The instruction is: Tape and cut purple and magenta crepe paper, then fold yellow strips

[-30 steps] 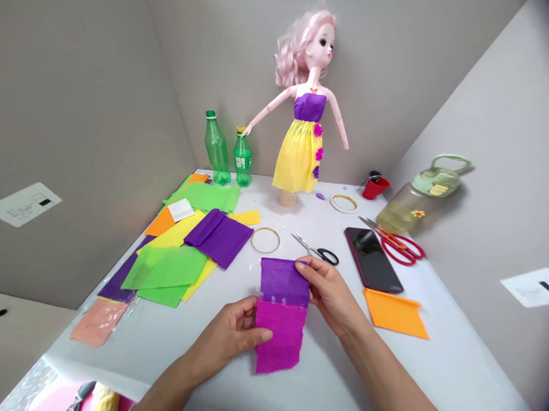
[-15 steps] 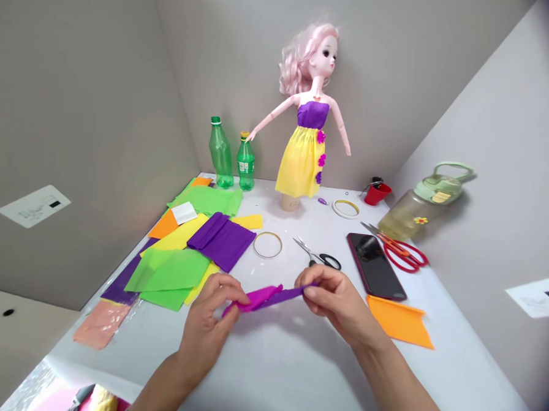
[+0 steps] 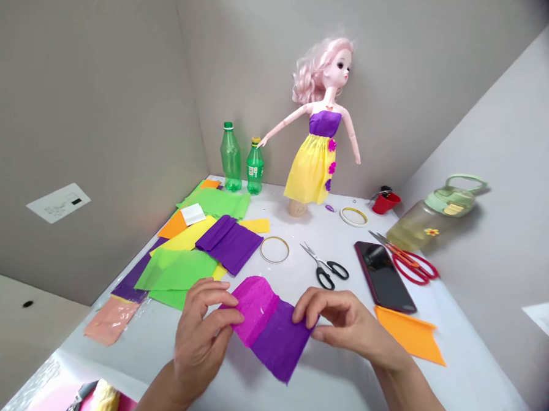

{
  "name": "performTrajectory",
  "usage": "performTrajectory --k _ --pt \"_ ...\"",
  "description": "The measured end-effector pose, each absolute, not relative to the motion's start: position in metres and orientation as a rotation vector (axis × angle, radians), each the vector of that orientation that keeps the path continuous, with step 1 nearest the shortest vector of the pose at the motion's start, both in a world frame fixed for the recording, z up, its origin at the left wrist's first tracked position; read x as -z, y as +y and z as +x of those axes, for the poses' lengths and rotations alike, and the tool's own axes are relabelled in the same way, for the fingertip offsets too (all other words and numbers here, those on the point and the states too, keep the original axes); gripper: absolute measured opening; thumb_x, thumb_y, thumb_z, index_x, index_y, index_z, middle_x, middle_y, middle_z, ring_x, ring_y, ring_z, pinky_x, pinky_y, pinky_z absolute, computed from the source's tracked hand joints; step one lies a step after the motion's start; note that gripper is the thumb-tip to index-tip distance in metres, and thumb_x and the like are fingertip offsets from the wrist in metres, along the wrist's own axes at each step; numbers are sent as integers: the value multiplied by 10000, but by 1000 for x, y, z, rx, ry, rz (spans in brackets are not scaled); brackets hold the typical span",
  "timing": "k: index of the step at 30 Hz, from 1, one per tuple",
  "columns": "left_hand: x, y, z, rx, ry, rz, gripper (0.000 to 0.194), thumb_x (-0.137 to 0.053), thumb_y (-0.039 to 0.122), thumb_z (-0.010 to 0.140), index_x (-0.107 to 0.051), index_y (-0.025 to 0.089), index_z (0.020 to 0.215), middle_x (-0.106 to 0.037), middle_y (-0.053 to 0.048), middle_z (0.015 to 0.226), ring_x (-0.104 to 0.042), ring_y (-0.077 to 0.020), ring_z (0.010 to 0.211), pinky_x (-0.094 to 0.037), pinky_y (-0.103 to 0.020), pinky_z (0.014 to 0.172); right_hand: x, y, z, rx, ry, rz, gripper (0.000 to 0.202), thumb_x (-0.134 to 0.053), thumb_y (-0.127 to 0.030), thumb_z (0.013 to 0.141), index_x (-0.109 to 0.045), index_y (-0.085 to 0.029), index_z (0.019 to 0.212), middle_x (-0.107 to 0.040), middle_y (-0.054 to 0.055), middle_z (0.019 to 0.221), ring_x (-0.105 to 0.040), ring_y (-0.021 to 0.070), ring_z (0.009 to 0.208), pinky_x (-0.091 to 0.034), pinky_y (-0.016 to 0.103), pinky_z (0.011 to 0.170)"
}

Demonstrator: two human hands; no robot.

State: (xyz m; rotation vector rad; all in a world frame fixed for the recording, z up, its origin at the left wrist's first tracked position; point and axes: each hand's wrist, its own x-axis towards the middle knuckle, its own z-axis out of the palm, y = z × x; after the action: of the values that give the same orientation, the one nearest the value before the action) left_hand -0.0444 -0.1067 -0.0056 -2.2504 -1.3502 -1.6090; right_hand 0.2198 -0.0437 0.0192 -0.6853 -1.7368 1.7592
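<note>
Between my hands, just above the table, is a sheet of crepe-like paper [image 3: 280,336], magenta on the left half and purple on the right. A small pale mark shows on the magenta part. My left hand [image 3: 206,331] pinches the magenta end between thumb and fingers. At the purple end, the upper right corner is gripped by my right hand [image 3: 335,319]. Small black-handled scissors [image 3: 327,266] lie spread just beyond the right hand. A folded purple sheet [image 3: 230,245] rests past the left hand, beside a thin gold ring [image 3: 274,249].
Green, yellow and orange sheets [image 3: 179,271] pile up at left. A doll [image 3: 311,164] in a purple and yellow dress stands at the back beside two green bottles [image 3: 231,160]. At right lie a phone [image 3: 385,279], red-handled scissors [image 3: 414,262], a tilted water bottle [image 3: 425,219] and orange paper [image 3: 410,335].
The magenta and purple paper, seen nearly edge-on before, is now turned with its flat face toward me. My hands still hold both ends. The whole view has shifted slightly.
</note>
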Motion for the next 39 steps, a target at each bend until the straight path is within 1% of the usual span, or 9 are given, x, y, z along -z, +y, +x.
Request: performTrajectory --k 7,11,14,18,22,26,33,37,39 --pt "1 -104 -41 1677 -1348 -2290 309 -507 -60 816 -632 221 834 -603 -22 917 -571 -205 1065 -465 -440 991 -14 -45 210 -1886 -1643 -712 221 -769 -364 803 -688 -169 871 -666 62 879 -587 181 834 -424 296 747" --pt "-4 -100 -37 1692 -1353 -2313 323 -481 -58 812 -632 227 825 -617 -22 907 -579 -207 1056 -470 -453 994 -7 -47 198 -2032 -1456 -799 266 -825 -307 740 -618 -173 841 -603 2 792 -523 120 704 -379 244 651" --pt "-6 -98 -36 1713 -1342 -2332 328 -464 -61 818 -625 225 820 -625 -22 897 -584 -199 1043 -479 -446 981 -3 -49 191 -2092 -1378 -809 307 -851 -288 706 -595 -173 830 -575 -16 786 -493 100 674 -353 228 628" --pt "-5 -97 -35 1773 -1378 -2363 294 -478 -27 838 -626 224 797 -638 -24 877 -598 -204 1024 -483 -449 970 -1 -49 187 -1996 -1368 -866 322 -817 -369 755 -600 -189 911 -580 -10 841 -449 94 666 -317 219 598" --pt "-6 -98 -32 1908 -1440 -2426 253 -517 8 850 -626 224 777 -638 -25 883 -595 -210 1050 -466 -427 982 2 -49 187 -1931 -1403 -864 365 -771 -429 795 -602 -215 1038 -587 16 978 -475 110 713 -371 228 631" --pt "-6 -97 -26 2068 -1574 -2506 229 -526 23 854 -606 222 771 -616 -28 926 -573 -212 1106 -449 -382 983 2 -50 187 -1876 -1429 -879 399 -768 -427 800 -582 -216 1082 -566 -16 824 -478 112 665 -398 242 641" --pt "-5 -89 -16 2366 -1821 -2483 153 -582 102 850 -590 202 735 -604 -45 942 -570 -238 1101 -435 -357 958 -1 -49 188 -1826 -1479 -883 336 -642 -522 882 -617 -191 934 -567 1 769 -527 147 710 -425 263 665" --pt "-4 -84 -13 2520 -1905 -2464 148 -614 120 824 -596 198 700 -599 -48 966 -549 -252 1134 -419 -361 972 9 -51 188 -1910 -1515 -886 527 -542 -651 886 -635 -162 713 -594 33 734 -548 173 750 -448 309 769" --pt "-3 -82 -12 2529 -1936 -2534 156 -619 89 796 -607 202 689 -595 -44 1002 -526 -252 1182 -400 -359 1000 12 -53 186 -1984 -1432 -825 572 -519 -685 879 -661 -157 712 -610 36 738 -546 167 746 -446 317 791"
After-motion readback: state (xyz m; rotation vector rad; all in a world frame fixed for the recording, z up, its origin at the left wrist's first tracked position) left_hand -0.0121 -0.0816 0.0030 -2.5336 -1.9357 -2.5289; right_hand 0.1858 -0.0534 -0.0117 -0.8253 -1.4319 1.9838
